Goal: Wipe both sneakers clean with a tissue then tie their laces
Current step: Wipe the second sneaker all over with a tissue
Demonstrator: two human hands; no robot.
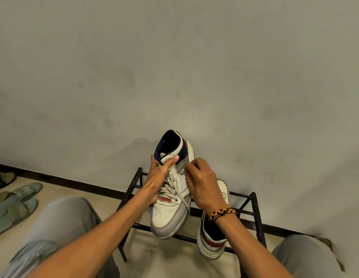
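Above black rack (252,212), left hand (157,181) grips white-grey sneaker (170,215); right hand (202,181) pinches lace (183,194).

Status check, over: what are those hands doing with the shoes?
Left hand grips raised sneaker. Right hand pinches its lace. Second sneaker on rack. Nothing blocking.

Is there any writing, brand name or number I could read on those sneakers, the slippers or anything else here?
None can be read.
Held sneaker: a red patch on the tongue, no legible text.
Second sneaker on the black rack: red and dark panels only, no lettering visible.
Green slippers: a faint mark on the strap, too blurred to read.
Braided bracelet: coloured pattern, no text.
Wall: smudges only, no signs.
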